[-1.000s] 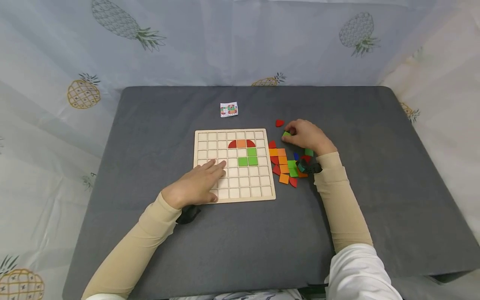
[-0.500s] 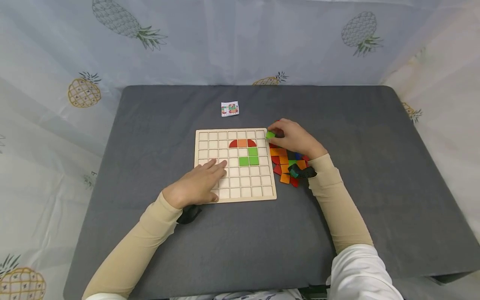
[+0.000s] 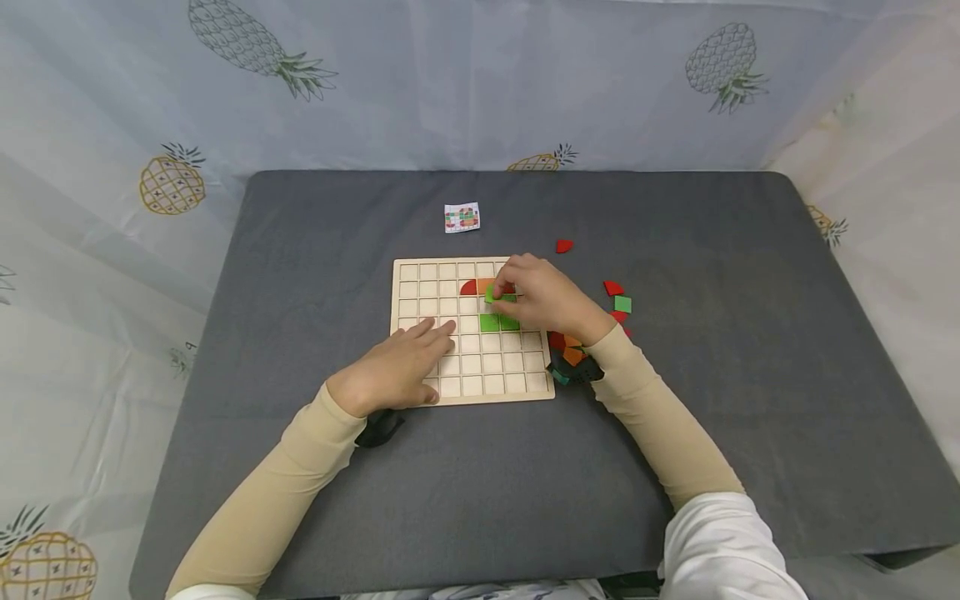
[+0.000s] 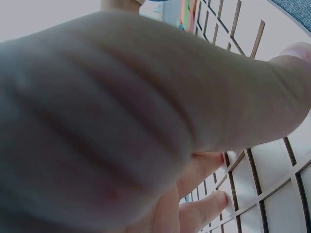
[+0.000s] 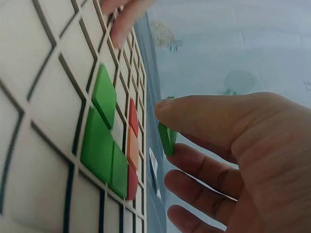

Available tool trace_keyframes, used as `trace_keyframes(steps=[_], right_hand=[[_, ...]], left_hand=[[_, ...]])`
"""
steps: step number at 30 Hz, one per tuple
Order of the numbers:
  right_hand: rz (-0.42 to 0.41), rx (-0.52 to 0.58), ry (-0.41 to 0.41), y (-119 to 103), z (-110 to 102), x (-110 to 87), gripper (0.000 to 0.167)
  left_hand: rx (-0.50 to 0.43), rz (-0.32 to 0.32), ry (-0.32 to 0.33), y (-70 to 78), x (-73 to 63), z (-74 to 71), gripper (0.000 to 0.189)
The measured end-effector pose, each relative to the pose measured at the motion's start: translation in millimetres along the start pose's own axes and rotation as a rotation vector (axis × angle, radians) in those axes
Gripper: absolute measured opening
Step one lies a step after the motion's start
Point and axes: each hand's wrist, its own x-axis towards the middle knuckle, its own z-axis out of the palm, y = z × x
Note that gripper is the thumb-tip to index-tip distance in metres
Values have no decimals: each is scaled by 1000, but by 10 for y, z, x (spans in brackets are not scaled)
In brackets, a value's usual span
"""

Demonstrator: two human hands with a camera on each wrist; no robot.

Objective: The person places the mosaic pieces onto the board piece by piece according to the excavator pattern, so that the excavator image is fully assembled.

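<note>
A wooden grid board (image 3: 408, 287) lies on the dark table. My left hand (image 3: 397, 367) rests on its lower left part with fingers spread; in the left wrist view the thumb (image 4: 248, 104) lies across the grid cells. Over the upper right of the board, my right hand (image 3: 547, 296) pinches a green square tile (image 5: 167, 136) between thumb and forefinger. That tile is held clear of the board. Set in the cells are several green tiles (image 5: 97, 148), an orange square (image 5: 132, 149) and two red curved tiles, one red tile (image 3: 468, 287) at the row's left end.
A small printed pattern card (image 3: 462, 217) lies beyond the board. To the right are a lone red tile (image 3: 564, 246), a loose green square (image 3: 623, 305), and more red and orange tiles (image 3: 573, 356), partly hidden by the right wrist. A pineapple-print curtain (image 3: 420, 92) hangs behind the table.
My right hand has carried the green square tile leftward from the loose tiles to above the board's upper right cells. The left hand has stayed in place.
</note>
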Motion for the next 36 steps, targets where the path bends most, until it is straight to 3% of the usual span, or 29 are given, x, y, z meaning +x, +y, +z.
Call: trace_keyframes(steps=[7,16,25,36], right_hand=[[-48,-52,-22,-128,138,17,12],[-80,-143,-52,-205,261,42,31],[-147,-168,-56,-196,338,47,29],[-135,-192,-80,-207,361,41,29]], left_hand=[[3,1,7,3,-5,-6,69],[7,2,4,2,3,-7,71],[3,4,-3,0,0,-1,73],[15,-4,-13,-7,4,-2,73]])
